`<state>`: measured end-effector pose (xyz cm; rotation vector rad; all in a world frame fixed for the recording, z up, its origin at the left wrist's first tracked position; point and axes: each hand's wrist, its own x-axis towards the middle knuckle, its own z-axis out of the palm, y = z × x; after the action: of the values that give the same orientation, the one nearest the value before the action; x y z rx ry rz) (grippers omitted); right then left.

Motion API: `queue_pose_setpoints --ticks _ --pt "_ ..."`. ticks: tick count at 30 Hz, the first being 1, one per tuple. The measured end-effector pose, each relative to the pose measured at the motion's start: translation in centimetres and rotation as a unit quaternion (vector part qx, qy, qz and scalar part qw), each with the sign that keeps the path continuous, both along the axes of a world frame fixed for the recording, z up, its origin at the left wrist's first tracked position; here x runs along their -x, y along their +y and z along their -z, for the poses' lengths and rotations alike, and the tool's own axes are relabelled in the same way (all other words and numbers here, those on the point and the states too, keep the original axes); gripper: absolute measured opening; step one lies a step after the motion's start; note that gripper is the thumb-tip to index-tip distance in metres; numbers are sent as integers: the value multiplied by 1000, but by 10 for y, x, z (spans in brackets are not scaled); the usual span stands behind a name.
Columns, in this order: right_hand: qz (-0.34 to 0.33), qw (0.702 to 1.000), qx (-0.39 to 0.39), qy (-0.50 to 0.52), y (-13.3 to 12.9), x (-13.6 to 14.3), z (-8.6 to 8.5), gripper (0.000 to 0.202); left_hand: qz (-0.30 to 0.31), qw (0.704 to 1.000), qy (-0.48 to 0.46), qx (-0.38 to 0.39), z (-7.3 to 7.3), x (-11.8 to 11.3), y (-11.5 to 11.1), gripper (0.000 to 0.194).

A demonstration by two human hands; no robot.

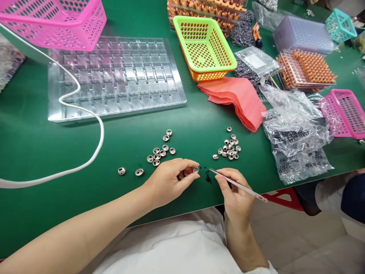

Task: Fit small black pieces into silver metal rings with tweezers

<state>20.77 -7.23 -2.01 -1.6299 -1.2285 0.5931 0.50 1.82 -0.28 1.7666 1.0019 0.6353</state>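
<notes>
Between thumb and fingertips, my left hand [170,180] pinches a small silver metal piece [195,170]. My right hand [236,192] is closed on slim metal tweezers [239,185], whose tips point left above the green table. Tiny black parts [208,178] lie on the table between my hands, below and beside the tweezer tips. A loose group of round silver pieces with holes [156,156] lies above and left of my left hand. Another cluster of smaller-looking silver pieces [231,152] sits beyond my right hand.
A clear compartment tray [119,76] and pink basket [85,28] stand at the back left, near a white cable [101,131]. Farther back are a green basket [211,45] and a red cloth [238,97]. Plastic bags [299,140] lie right, near another pink basket [346,114].
</notes>
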Motion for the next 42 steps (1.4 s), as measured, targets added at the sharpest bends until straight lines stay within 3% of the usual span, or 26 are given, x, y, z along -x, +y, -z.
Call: queue_pose_setpoints --ticks 3,11,30,42 --pt "-7 1000 -2 -18 1 -1 -1 6 -4 1000 -1 7 -1 0 0 17" --pt "57 998 1 -12 -4 10 2 12 -17 1000 13 12 -3 -1 0 12" --pt "21 991 -21 -130 2 14 -4 7 -10 999 40 27 -6 -3 0 14" --pt "-5 988 -30 -152 3 13 -3 10 -10 999 25 25 -3 -3 1 14"
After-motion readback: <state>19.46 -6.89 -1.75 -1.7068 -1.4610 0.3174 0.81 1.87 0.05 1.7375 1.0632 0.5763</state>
